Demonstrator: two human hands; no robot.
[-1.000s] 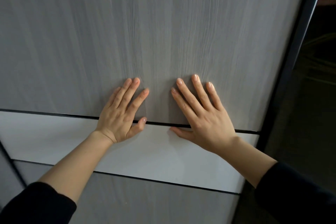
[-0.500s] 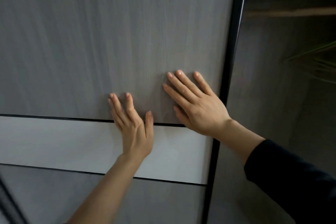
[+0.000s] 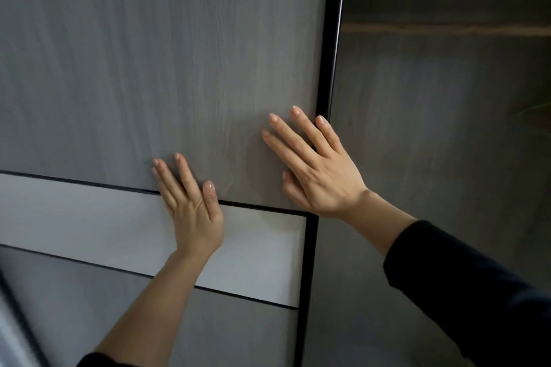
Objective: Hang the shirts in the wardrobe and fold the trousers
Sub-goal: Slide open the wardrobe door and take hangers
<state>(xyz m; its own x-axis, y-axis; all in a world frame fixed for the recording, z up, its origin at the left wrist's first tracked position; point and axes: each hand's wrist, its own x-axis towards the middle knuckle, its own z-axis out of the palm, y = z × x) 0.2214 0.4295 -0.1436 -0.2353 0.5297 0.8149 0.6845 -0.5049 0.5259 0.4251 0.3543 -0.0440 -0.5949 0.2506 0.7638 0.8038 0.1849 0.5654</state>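
Note:
A grey wood-grain sliding wardrobe door (image 3: 167,68) with a white band (image 3: 89,217) across it fills the left and middle of the head view. My left hand (image 3: 193,211) lies flat on the door, fingers straight, across the seam above the white band. My right hand (image 3: 316,170) presses flat on the grey panel, its fingertips next to the door's black right edge (image 3: 331,68). To the right of that edge the dark wardrobe interior (image 3: 432,143) shows. No shirts or trousers are visible.
A horizontal shelf or rail (image 3: 447,28) crosses the dark interior near the top right. Something thin and greenish (image 3: 536,107) shows at the far right edge. Another dark frame edge (image 3: 21,322) runs diagonally at the bottom left.
The door has slid left under both flat hands, and more of the dark interior shows on the right. My left hand has turned more upright.

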